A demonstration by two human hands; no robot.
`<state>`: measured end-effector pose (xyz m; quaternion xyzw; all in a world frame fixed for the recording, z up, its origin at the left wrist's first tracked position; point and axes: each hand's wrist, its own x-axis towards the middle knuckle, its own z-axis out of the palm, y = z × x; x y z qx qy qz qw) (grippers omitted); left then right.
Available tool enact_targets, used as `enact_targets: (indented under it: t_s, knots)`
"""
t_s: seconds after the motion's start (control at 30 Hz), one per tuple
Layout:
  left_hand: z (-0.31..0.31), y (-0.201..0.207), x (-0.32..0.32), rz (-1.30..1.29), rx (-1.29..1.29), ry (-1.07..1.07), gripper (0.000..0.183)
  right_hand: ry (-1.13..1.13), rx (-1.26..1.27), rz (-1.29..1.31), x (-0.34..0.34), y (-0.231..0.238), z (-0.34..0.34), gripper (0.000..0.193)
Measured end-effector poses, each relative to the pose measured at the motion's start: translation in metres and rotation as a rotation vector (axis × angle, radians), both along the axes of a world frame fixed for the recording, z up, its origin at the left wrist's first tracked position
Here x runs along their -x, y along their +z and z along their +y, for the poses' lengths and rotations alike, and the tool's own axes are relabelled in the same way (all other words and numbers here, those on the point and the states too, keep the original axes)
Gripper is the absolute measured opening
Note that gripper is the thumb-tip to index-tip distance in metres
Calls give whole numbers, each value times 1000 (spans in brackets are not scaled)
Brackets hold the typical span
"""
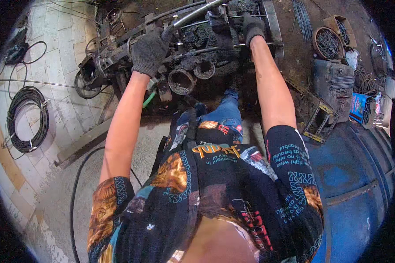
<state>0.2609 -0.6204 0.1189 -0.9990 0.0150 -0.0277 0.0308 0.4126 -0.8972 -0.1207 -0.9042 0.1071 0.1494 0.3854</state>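
Note:
My left hand point(148, 52), in a dark knitted glove, is closed around the near end of a grey metal bar lever point(195, 15). The bar slants up to the right over a greasy metal machine point(114, 53). Its bed is strewn with dark metal shavings point(199, 38). My right hand point(252, 28), gloved too, is at the machine's right end beside a thin rod; its fingers are largely hidden. Between my forearms, at the near side, are a round cup point(181, 82) with small bits inside and a smaller round cup point(205, 69). A green handle point(149, 100) sticks out below my left wrist.
A coil of black cable point(28, 119) lies on the tiled floor at left. To the right are a round basket of metal pieces point(328, 43), a cardboard box point(340, 27), a grey metal box point(331, 72), a perforated metal frame point(319, 123) and blue sheet metal point(346, 171).

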Motion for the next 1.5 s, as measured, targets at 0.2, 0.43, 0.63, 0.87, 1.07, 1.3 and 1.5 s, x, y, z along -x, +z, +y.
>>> enact_targets:
  t_s: [0.2, 0.43, 0.63, 0.87, 1.07, 1.3, 1.5]
  knots:
    - [15, -4, -7, 19, -70, 19, 38, -147, -135, 76, -1, -25, 2, 59]
    - [48, -26, -18, 14, -189, -157, 31, -131, -61, -21, 1, -38, -1, 65]
    - [58, -12, -37, -106, -91, -281, 34, -88, -16, -71, 4, -15, 2, 62]
    - [33, -3, -43, -29, -220, -242, 27, 184, 212, -153, 3, -22, -20, 46]
    - [32, 9, -35, -25, -274, -323, 28, -139, -1136, 29, 1, 34, 12, 44]
    - [32, 1, -30, 105, -87, -28, 39, -715, -1992, 192, -28, 48, 33, 52]
    - [25, 0, -25, 97, -129, -75, 32, -507, -2164, 22, -50, -17, 34, 40]
